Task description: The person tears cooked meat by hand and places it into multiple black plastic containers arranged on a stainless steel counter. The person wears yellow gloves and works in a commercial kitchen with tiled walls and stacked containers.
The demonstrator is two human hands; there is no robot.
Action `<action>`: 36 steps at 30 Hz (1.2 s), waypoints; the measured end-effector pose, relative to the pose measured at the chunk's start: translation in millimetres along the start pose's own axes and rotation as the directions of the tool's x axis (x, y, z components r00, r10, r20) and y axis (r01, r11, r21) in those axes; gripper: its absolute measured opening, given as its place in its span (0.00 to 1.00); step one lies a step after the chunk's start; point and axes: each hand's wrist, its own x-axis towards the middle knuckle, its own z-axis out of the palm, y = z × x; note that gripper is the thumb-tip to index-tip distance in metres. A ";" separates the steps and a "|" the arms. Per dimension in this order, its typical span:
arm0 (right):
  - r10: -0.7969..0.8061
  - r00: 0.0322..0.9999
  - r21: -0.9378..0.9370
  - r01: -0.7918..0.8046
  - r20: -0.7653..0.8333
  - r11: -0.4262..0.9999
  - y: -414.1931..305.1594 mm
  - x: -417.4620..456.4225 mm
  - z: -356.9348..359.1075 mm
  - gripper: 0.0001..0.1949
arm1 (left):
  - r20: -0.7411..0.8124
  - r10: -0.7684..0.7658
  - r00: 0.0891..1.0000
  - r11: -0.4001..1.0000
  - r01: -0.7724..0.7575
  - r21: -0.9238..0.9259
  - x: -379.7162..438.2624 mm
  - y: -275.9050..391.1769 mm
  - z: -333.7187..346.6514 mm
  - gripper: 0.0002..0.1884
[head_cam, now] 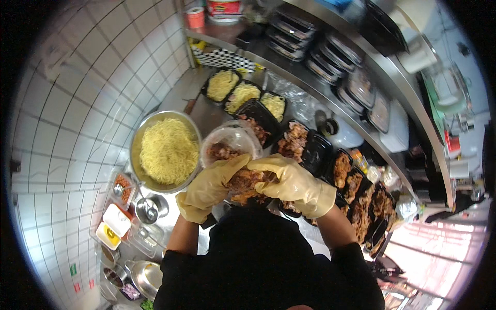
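Note:
A browned piece of cooked meat [245, 180] is held between my two gloved hands, close in front of my chest. My left hand [211, 184], in a pale yellow rubber glove, grips its left side. On the other side, my right hand [290, 180], gloved alike, pinches the meat with fingers and thumb. Just beyond them stands a translucent plastic tub [242, 133] with pulled meat [223, 151] at its bottom. Black trays hold more shredded meat [293, 141] behind my right hand. What lies under the held piece is partly hidden by my hands.
Left of the tub is a large metal bowl of yellow noodles [168, 153]. Black trays with noodles [242, 97] stand at the back. Whole roasted pieces [360, 205] fill trays on the right. A steel shelf [310, 81] with lidded containers [290, 33] overhangs the counter; a tiled wall [89, 112] bounds the left.

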 end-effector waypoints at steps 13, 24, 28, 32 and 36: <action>0.369 0.929 0.875 -0.206 0.034 0.437 59.9 -114.7 -9.1 0.23 | 0.627 -0.013 0.779 0.799 0.386 -0.462 84.6 58.9 46.2 0.31; 0.111 0.972 0.832 0.117 -0.209 0.543 67.2 -119.1 0.6 0.18 | 0.567 0.134 0.813 0.702 0.326 -0.633 84.7 7.7 82.0 0.32; 0.211 0.977 0.945 -0.050 -0.021 0.324 54.0 -126.7 -5.8 0.19 | 0.720 -0.089 0.688 0.615 0.606 -0.504 95.0 37.1 78.4 0.27; 0.271 0.958 0.963 0.023 -0.098 0.268 65.4 -146.9 8.3 0.22 | 0.680 0.069 0.730 0.862 0.299 -0.409 100.0 42.0 88.1 0.25; 0.427 0.903 0.860 -0.187 -0.039 0.474 57.7 -152.6 -4.2 0.18 | 0.610 0.187 0.770 0.808 0.233 -0.542 99.0 20.5 110.9 0.25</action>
